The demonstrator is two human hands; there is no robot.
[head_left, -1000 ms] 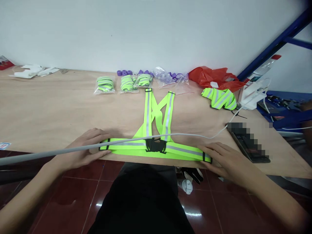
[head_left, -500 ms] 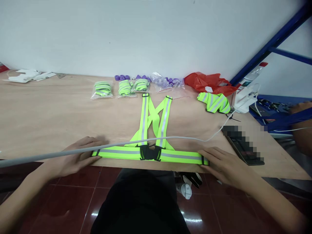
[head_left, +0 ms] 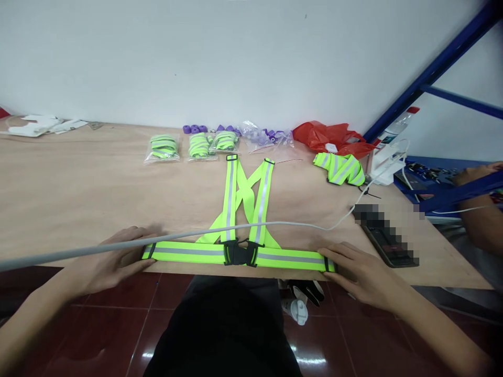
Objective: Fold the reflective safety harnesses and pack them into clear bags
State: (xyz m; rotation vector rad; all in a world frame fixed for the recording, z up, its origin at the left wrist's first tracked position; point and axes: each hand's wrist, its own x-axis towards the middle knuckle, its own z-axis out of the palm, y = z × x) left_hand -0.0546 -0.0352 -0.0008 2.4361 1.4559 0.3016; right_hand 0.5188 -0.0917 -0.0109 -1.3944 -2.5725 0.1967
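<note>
Both hands are at the near edge of the table (head_left: pixel 78 199), one either side of the black buckle (head_left: pixel 238 253). The left hand (head_left: pixel 112 259) is flat, fingers stretched out on the left end of the neon reflective vest (head_left: pixel 230 193), on its waist strap. The right hand (head_left: pixel 356 269) is doing the same on the right end. A grey cable (head_left: pixel 157 241) crosses just behind the buckle. Well behind the buckle are three bagged vests (head_left: pixel 162 147), and a loose folded vest (head_left: pixel 341 168) sits back and to the right.

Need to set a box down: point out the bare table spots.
Widest bare patch: table left of the vest, between the bagged vests and left hand. Smaller one between vest and dark device, crossed by a cable. Crowded at back middle and right end.
</note>
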